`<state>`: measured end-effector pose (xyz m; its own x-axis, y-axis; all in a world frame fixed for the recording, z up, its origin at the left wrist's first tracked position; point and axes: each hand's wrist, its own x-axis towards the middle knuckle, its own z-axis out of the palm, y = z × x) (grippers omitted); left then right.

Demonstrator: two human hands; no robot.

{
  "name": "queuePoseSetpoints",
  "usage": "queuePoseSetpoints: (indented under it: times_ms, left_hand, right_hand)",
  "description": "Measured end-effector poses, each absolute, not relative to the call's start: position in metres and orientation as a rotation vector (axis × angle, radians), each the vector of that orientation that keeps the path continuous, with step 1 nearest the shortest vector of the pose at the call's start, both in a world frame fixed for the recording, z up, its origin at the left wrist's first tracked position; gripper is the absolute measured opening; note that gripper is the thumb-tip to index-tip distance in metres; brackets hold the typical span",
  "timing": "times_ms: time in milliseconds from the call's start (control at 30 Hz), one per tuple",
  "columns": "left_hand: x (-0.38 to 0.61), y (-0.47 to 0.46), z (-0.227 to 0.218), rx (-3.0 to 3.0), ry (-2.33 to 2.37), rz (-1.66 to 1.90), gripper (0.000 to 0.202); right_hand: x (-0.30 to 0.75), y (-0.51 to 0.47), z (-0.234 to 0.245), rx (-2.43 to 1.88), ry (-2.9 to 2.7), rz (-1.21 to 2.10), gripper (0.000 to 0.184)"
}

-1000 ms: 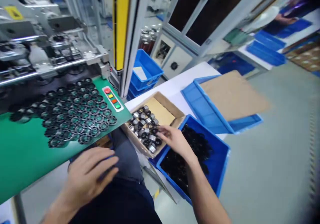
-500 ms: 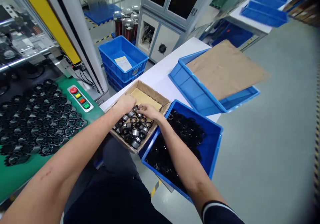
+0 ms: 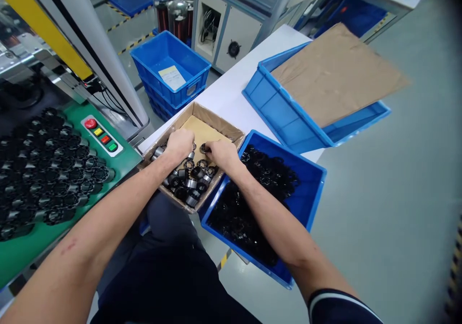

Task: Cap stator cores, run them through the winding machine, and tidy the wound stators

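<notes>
Both hands are inside a cardboard box lined with clear plastic. My right hand pinches a small black ring-shaped part between thumb and fingers, above the box's cardboard bottom. My left hand is closed, with the fingers curled down; what they hold is hidden, though a dark part shows just beside the fingertips. Several black-and-silver cylindrical parts lie jumbled at the near end of the box, and a few more sit by my left wrist.
Right of the box, a blue bin holds many black ring parts. Behind it, a tilted blue crate carries a cardboard sheet. At left, black parts stand in rows on a green surface beside a button panel. Stacked blue crates stand beyond.
My hands have moved slightly apart within the box. The right one now shows a black ring at its fingertips. The view has tilted down a little.
</notes>
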<state>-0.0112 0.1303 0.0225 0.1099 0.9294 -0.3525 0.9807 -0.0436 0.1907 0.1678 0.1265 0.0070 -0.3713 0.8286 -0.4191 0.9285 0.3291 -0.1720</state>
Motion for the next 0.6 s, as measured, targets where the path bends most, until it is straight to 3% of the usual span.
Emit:
queuePoseSetpoints:
  times_ms: [200,333,433,600]
  left_hand:
    - [-0.005,0.129,0.018,1.925,1.888,-0.037,0.016]
    - [-0.005,0.107,0.026,1.875,1.874,0.231,0.032]
    - [-0.005,0.057,0.037,1.867,1.768,0.511,0.034]
    - [-0.017,-0.081,0.033,1.791,1.560,0.788,0.016]
  right_hand:
    - [0.184,0.123,0.021,1.357,2.372,-0.608,0.035]
    - [0.191,0.108,0.029,1.301,2.449,-0.569,0.041]
    - [0.195,0.100,0.027,1.228,2.514,-0.572,0.046]
    - [0.196,0.101,0.001,1.159,2.599,-0.626,0.041]
